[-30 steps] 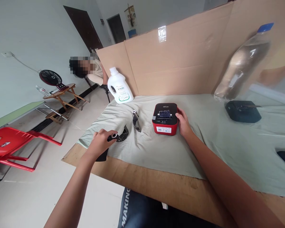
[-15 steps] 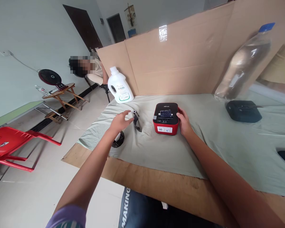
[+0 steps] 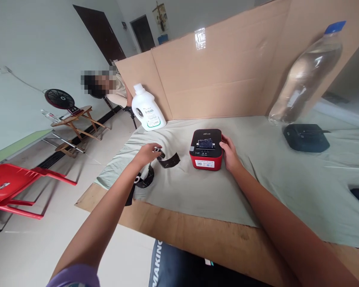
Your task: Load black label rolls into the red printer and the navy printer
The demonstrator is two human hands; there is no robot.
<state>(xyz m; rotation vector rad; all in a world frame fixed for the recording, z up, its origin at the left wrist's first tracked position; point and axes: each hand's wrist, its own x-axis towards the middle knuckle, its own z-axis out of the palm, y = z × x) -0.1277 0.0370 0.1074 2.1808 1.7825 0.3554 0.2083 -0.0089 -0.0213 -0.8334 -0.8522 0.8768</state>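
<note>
My left hand point(image 3: 148, 153) is closed, thumb and fingers pinching a small roll of black ribbon point(image 3: 169, 160) with a pale core. The roll's loose end curls over the cloth to the right. A second black ribbon roll point(image 3: 147, 179) lies nearer the table edge, its tail partly behind my left forearm. My right hand point(image 3: 229, 152) grips the right side of a red box-shaped device with a black top point(image 3: 207, 162). Its thumb lies at the top edge, and some fingers are hidden behind. A dark strip point(image 3: 205, 143) sits in the slot of the device's top.
A white detergent bottle point(image 3: 149, 112) stands at the back left, before a cardboard panel point(image 3: 221, 79). On the right are a large clear bottle with a blue cap point(image 3: 309, 75) and a flat black device point(image 3: 306, 138). A person point(image 3: 119, 89) sits beyond the panel's left end.
My left hand has closed on the ribbon roll, which was standing just beside its open fingers. The roll has tilted, its tail swinging right. My right hand stays on the red device.
</note>
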